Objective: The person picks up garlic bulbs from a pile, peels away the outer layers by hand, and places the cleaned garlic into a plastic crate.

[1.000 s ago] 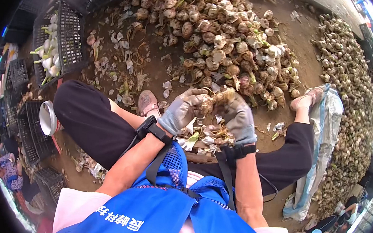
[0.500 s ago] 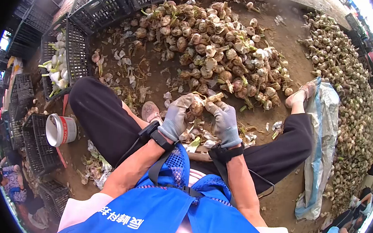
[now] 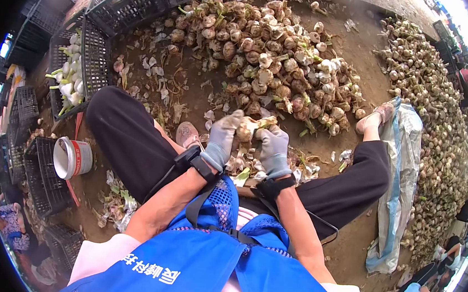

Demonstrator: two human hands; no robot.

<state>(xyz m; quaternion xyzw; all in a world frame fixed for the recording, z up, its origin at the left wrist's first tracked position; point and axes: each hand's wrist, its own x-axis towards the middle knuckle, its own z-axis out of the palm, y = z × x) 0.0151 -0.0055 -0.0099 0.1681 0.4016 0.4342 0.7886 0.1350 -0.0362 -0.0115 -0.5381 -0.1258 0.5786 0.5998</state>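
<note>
Brown, littered ground spreads below the gloved left hand, which grasps a garlic bulb. Just beside it, the gloved right hand curls against the bulb's stem; whether it grips, I cannot tell. Beyond both hands rises a garlic heap; well left of them stands a white bucket

Seated figure: left leg and right leg bent, spread wide. Left forearm, right forearm reaching forward, converging. Left hand and right hand gloved, curled inward, near each other, slightly apart.
</note>
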